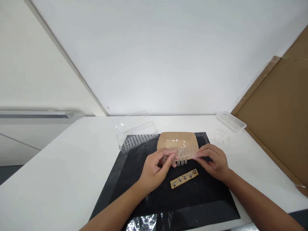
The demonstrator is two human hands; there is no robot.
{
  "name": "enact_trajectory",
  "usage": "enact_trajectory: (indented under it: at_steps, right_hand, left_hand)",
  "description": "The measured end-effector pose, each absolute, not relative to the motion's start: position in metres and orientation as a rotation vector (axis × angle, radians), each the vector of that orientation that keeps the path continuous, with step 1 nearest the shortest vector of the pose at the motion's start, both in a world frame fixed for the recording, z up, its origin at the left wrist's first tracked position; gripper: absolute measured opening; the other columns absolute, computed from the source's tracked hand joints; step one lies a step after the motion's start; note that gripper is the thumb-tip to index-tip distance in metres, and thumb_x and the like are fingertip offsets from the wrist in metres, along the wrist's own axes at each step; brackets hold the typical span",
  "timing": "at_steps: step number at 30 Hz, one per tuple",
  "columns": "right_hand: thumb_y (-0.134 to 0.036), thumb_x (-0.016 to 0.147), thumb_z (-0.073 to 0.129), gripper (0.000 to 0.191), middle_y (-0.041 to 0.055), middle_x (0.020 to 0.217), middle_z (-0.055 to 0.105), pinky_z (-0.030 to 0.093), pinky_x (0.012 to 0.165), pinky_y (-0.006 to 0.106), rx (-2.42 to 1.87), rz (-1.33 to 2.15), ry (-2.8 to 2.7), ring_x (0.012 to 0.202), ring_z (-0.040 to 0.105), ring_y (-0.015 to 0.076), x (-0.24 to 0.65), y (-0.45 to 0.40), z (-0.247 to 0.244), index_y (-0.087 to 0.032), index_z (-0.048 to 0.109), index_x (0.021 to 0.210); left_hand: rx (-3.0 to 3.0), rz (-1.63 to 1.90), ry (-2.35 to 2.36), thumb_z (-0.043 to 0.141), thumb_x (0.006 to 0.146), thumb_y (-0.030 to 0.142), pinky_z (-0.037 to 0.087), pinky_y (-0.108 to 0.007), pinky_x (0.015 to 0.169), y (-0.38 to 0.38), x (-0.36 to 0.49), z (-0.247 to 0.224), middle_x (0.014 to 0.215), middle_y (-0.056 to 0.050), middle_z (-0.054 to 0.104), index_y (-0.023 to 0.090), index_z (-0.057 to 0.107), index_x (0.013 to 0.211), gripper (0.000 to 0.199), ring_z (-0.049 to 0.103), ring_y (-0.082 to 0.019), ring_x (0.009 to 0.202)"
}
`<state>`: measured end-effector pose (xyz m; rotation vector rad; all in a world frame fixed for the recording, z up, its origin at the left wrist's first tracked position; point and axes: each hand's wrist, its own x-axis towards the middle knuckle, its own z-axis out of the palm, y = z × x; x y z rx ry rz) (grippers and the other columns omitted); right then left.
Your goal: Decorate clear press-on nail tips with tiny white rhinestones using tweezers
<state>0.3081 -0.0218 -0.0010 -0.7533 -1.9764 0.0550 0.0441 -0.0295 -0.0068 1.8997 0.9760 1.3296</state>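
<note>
Fingers (168, 155) of both hands are clenched in a pinch on the nail strip (181, 156), a clear plastic runner with a row of false nail tips pointing toward the person. The left hand (154, 170) grips its left end and the right hand (213, 162) its right end. The strip sits between the hands, over the near edge of the kraft card, though whether it touches the card cannot be told.

A white table (60, 166) bears everything, with a brown cardboard sheet (271, 109) standing at its far right corner. On the table lies a black mat (216, 205), with crinkled foil (141, 222) at its near edge. The kraft card (190, 138) rests on the mat's far part, dotted with small white bits (176, 140). Just left of the card, a clear box (137, 138) of nail tips overlaps the mat's far edge, a clear lid (130, 120) behind it. A tan bar (184, 178) with five metal studs lies on the mat just below the hands. Off the mat to the right sit a white plastic tray (231, 122) and, near it, a small sheet of pale tabs (221, 138)
</note>
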Motion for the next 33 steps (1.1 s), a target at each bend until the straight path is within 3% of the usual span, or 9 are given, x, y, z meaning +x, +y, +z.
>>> enact_trajectory:
  at_steps: [5,11,17,27,33]
  right_hand:
    - [-0.009,0.090,0.075,0.019,0.0027,0.088,0.075,0.057,0.067,0.031,-0.760,-0.052,-2.012,0.077,0.071,0.0167,0.3047,-0.0232,-0.0016,-0.025,0.071,0.100]
    - [-0.011,0.090,0.077,0.020,0.0006,0.090,0.078,0.053,0.066,0.031,-0.771,-0.267,-2.061,0.076,0.071,0.0148,0.3054,-0.0251,-0.0035,-0.025,0.070,0.102]
    - [-0.013,0.091,0.077,0.021,-0.0005,0.096,0.080,0.051,0.068,0.031,-0.766,-0.345,-2.163,0.080,0.074,0.0147,0.3101,-0.0256,-0.0018,-0.025,0.070,0.106]
    - [-0.016,0.091,0.080,0.012,0.0027,0.089,0.074,0.058,0.067,0.031,-0.853,0.316,-1.810,0.079,0.071,0.0170,0.3037,-0.0234,-0.0003,-0.024,0.071,0.090]
    - [-0.020,0.092,0.079,0.010,0.0034,0.089,0.074,0.055,0.063,0.030,-0.918,0.417,-1.735,0.079,0.071,0.0177,0.3006,-0.0253,-0.0077,-0.024,0.070,0.089]
  left_hand:
    - [2.072,1.366,0.914,0.060,0.103,0.020,0.054,-0.022,0.060,-0.0287,0.0441,-0.0058,0.074,-0.001,0.075,0.019,0.073,0.108,0.014,0.069,-0.012,0.062]
    - [2.152,1.374,0.911,0.063,0.100,0.015,0.050,-0.019,0.055,-0.0289,0.0443,-0.0050,0.073,0.002,0.073,0.019,0.070,0.107,0.011,0.066,-0.010,0.058]
    - [2.279,1.365,0.867,0.062,0.100,0.013,0.051,-0.020,0.060,-0.0309,0.0426,-0.0035,0.077,0.001,0.073,0.019,0.070,0.105,0.011,0.065,-0.009,0.061]
    - [1.971,1.350,0.967,0.059,0.104,0.021,0.053,-0.020,0.059,-0.0308,0.0433,-0.0096,0.074,0.002,0.074,0.022,0.073,0.108,0.014,0.066,-0.009,0.058]
    - [1.957,1.362,0.973,0.060,0.104,0.022,0.051,-0.020,0.056,-0.0313,0.0438,-0.0077,0.074,0.002,0.074,0.020,0.073,0.107,0.014,0.064,-0.009,0.055]
